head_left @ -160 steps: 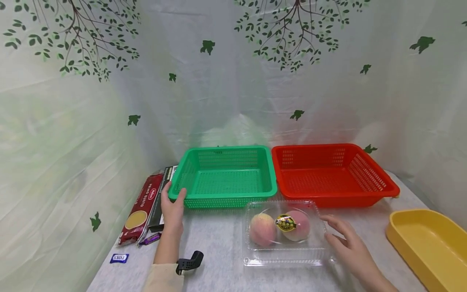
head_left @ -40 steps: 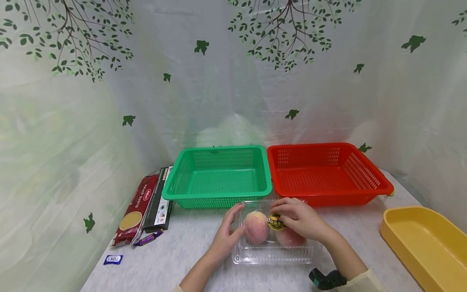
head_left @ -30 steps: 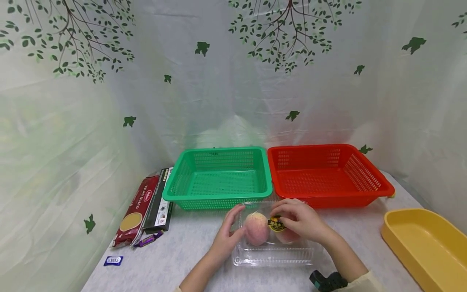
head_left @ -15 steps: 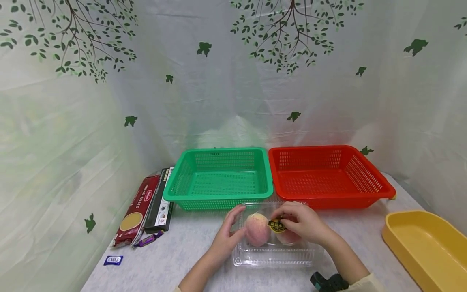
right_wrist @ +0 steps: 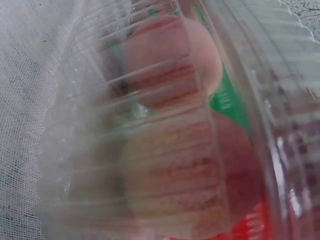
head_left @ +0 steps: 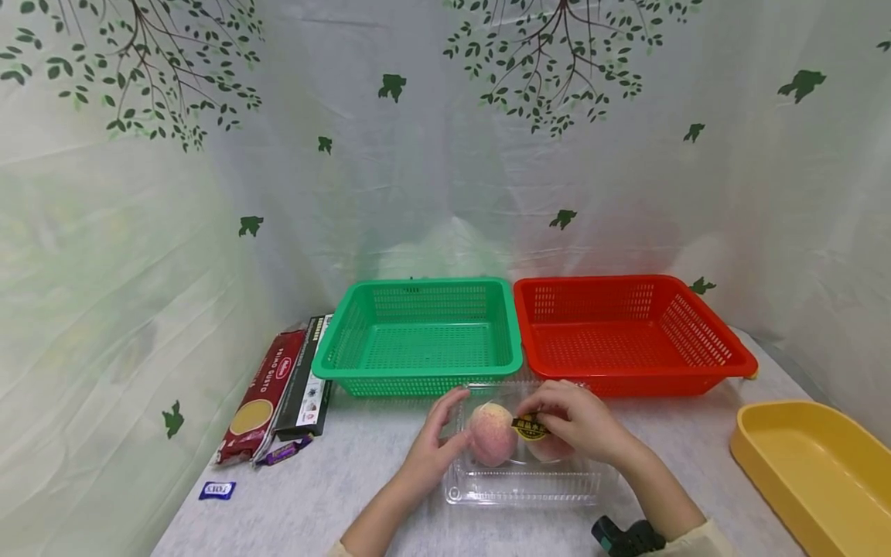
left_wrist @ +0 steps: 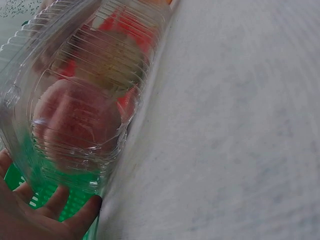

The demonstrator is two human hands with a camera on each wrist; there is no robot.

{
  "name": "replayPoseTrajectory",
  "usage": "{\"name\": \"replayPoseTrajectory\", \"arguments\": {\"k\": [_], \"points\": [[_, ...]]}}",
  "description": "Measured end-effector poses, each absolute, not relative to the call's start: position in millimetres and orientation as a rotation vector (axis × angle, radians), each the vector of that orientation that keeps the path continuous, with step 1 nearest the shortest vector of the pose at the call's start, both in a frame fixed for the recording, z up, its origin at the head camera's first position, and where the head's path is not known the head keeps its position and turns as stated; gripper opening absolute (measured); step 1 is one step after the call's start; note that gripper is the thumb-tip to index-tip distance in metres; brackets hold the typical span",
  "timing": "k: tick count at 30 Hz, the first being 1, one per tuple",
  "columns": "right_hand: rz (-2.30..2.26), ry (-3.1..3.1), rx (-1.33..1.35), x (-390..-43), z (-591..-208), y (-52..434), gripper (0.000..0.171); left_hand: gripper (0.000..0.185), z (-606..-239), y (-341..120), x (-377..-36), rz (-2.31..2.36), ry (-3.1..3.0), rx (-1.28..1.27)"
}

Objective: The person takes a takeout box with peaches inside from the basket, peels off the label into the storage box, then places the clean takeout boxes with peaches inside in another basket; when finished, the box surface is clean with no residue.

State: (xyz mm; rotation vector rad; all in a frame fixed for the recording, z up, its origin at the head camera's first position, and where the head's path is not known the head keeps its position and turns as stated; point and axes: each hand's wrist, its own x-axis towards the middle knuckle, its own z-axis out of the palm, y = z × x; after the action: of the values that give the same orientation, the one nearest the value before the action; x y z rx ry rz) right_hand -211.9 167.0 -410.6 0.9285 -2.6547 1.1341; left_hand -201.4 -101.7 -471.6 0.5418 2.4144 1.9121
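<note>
Clear clamshell box (head_left: pixel 529 464) with two peaches (head_left: pixel 491 433) inside, resting on the grey tablecloth (head_left: pixel 362 487) at the near middle, just in front of the gap between the two baskets. Gripped on both sides: left hand (head_left: pixel 433 449) cupped against the box's left wall, fingers gently curled round the corner, thumb near the nearer peach; right hand (head_left: pixel 578 425) laid over the lid, fingers curled down onto the top by the black and yellow sticker (head_left: pixel 530 424). Lid shut as far as can be told; through the ribbed plastic in both wrist views, only blurred fruit. Box not yet lifted, to judge by its base flat on the cloth. So, seemingly at the grasping stage: hold taken, carrying and setting down left to do.

Further left, lying untouched: blue sachet (head_left: pixel 216 490), purple wrapper (head_left: pixel 281 452), red pasta packet (head_left: pixel 261 398), black carton (head_left: pixel 306 387). At the right edge, yellow tray (head_left: pixel 814 464), nothing in it. Behind the box, green basket (head_left: pixel 418 340) and red basket (head_left: pixel 633 333) side by side, both bare inside. Beyond, leaf-printed curtain (head_left: pixel 445 139)
</note>
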Motion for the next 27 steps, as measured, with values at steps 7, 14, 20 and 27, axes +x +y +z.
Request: {"name": "replayPoseTrajectory", "arguments": {"k": [7,14,20,27], "points": [[1.286,-2.628,0.953,-212.4,-411.2,168.2,0.025,0.058,-472.3,-102.2,-203.2,1.9,2.417,0.556],[1.374,-2.605,0.937,-213.4,-410.8,169.1,0.025,0.057,-473.1,-101.7,-202.9,1.897,2.414,0.54],[1.462,-2.597,0.92,-213.5,-407.7,171.7,0.023,0.056,-473.5,-101.5,-202.8,1.909,2.417,0.569],[1.538,-2.587,0.942,-212.3,-404.6,174.9,0.024,0.054,-474.2,-101.2,-202.8,1.928,2.425,0.559]]}}
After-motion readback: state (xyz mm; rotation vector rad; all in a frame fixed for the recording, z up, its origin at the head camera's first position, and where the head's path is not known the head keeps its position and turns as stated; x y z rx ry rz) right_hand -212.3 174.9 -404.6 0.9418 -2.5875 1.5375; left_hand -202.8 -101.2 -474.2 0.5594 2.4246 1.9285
